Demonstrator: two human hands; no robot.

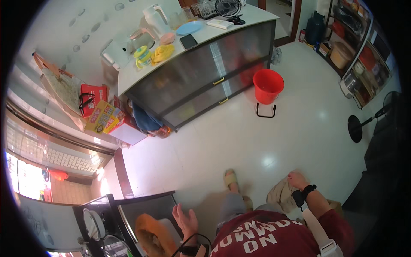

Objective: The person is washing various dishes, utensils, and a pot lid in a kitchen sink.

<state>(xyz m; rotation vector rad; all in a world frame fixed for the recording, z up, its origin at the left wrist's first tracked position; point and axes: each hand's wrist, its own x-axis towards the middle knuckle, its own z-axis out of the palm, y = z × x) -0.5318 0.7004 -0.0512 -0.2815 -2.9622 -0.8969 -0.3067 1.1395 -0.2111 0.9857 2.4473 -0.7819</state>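
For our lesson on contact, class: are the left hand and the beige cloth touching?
Apart. The head view shows the left hand and the beige cloth with floor and a grey trouser leg between them.

Soft, matt, creased fabric is shown by the crumpled beige cloth (pixel 279 193). The dark red, pale-lettered top (pixel 222 227) is made of matt cloth. The round red plastic bucket (pixel 268 88) is given a smooth wall with a slight sheen. Light is thrown back by the glossy pale floor (pixel 299 124). The long grey cabinet (pixel 180 79) is faced with smooth, shiny, glass-like panels, fitted with gold-coloured metallic handles (pixel 218 80) and topped by a smooth white counter (pixel 257 17). Matt folds are seen in the bunched yellow cloth (pixel 162 53).
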